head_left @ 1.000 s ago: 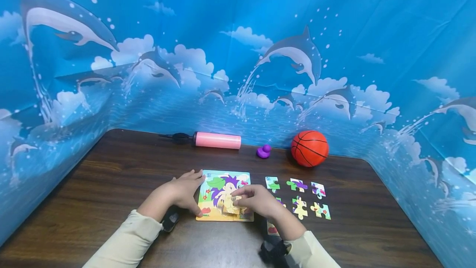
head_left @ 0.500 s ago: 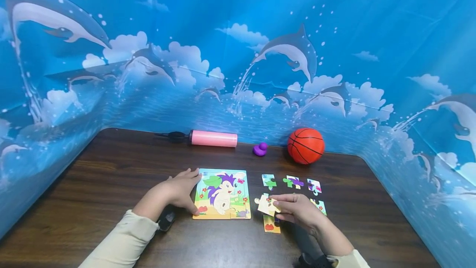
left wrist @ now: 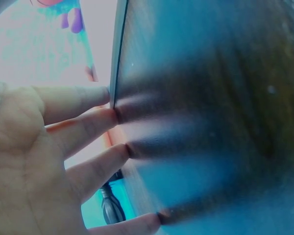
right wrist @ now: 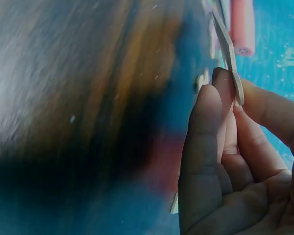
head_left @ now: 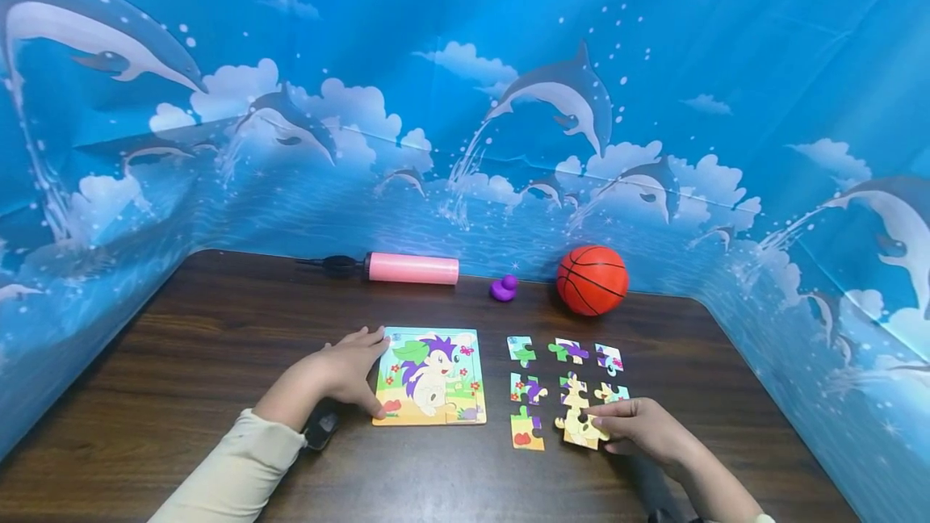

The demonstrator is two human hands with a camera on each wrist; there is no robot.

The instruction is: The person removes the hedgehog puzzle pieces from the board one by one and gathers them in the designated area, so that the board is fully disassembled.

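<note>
My right hand (head_left: 647,430) pinches a yellow jigsaw piece (head_left: 579,432) between thumb and fingers, at the near side of the loose pieces. In the right wrist view this piece (right wrist: 229,58) appears edge-on. Loose jigsaw pieces lie in rough rows around it, among them a hedgehog-body piece (head_left: 573,387) and a corner piece with red shapes (head_left: 526,431). My left hand (head_left: 341,374) has its fingers spread, with the fingertips and thumb at the left edge of a hedgehog puzzle board (head_left: 472,337). In the left wrist view, fingertips (left wrist: 118,115) touch the board's edge.
Along the back of the dark wooden table (head_left: 240,345) lie a pink hand pump (head_left: 412,268), a purple rubber duck (head_left: 504,289) and a red basketball (head_left: 592,280). A blue dolphin-print curtain (head_left: 436,103) hangs behind the table.
My right hand has moved right from over the puzzle board to the near loose pieces, carrying the yellow jigsaw piece. The left hand stays at the board's left edge.
</note>
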